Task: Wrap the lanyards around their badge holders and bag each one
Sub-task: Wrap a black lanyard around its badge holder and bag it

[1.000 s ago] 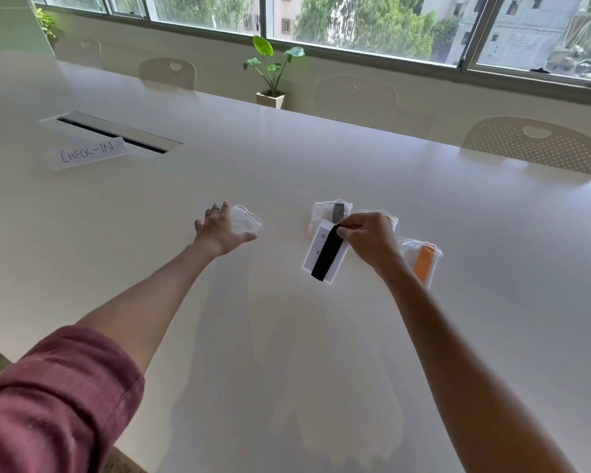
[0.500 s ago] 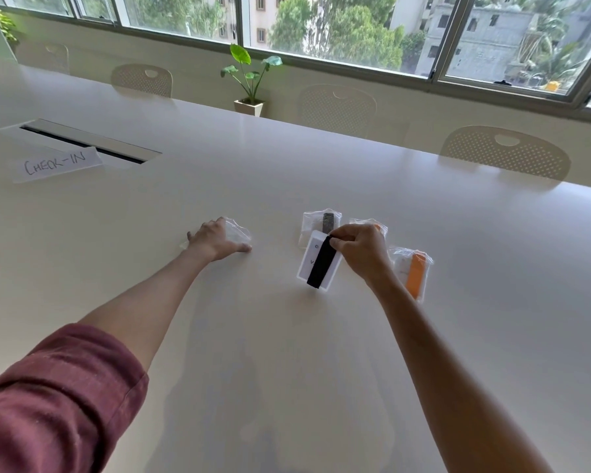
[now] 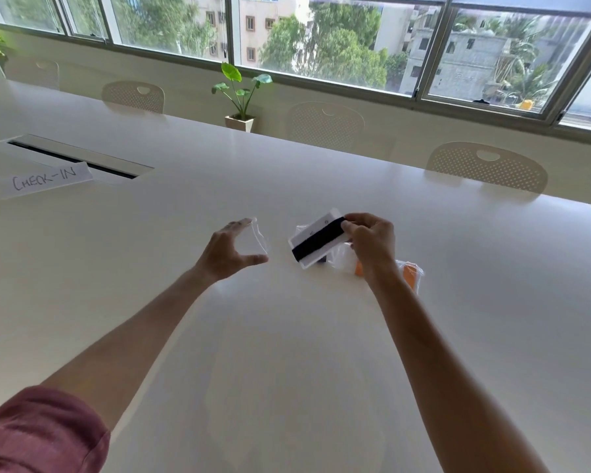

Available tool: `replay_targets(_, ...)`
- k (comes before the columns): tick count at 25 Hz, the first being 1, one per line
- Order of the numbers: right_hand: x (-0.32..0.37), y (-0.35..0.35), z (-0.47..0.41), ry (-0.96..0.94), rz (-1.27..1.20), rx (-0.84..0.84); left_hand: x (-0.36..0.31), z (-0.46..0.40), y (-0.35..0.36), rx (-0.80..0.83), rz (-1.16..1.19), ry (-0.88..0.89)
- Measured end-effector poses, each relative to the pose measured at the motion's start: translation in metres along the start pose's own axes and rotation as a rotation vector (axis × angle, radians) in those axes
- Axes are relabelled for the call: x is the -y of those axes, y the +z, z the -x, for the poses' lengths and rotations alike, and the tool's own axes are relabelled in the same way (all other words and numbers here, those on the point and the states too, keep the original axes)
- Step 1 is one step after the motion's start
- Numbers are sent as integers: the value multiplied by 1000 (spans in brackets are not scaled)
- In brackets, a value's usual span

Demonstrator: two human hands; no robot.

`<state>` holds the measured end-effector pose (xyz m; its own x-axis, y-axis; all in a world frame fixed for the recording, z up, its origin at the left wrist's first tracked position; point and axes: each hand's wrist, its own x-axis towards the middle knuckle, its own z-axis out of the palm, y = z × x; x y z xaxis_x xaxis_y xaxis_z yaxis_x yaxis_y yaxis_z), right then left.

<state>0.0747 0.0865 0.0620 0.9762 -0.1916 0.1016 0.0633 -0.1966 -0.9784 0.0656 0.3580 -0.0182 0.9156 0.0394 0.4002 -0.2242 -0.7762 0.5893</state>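
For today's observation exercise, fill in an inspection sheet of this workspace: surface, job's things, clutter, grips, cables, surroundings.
Surface: white table, glossy.
Job's things: badge wrapped in black lanyard; clear bag; bagged orange badges behind the right wrist.
Clutter: CHECK-IN sign.
Grips: left hand holds the bag; right hand pinches the badge, lifted and tilted.
Cables: nothing seen; cable hatch only.
Surroundings: chairs, plant, windows.

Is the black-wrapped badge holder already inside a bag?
No, the right hand holds the badge holder bare above the table, apart from the clear bag in the left hand.
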Motion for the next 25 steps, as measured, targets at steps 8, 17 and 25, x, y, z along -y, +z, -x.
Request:
replay_targets(8, 21, 5, 12, -51, -149, -115, -48, 12, 2, -54, 45, 181)
replay_targets(17, 19, 14, 32, -132, -76, -129, -73, 21, 8, -100, 23, 212)
replay_targets(25, 13, 28, 47, -102, -65, -94, -90, 22, 10, -158, -29, 271)
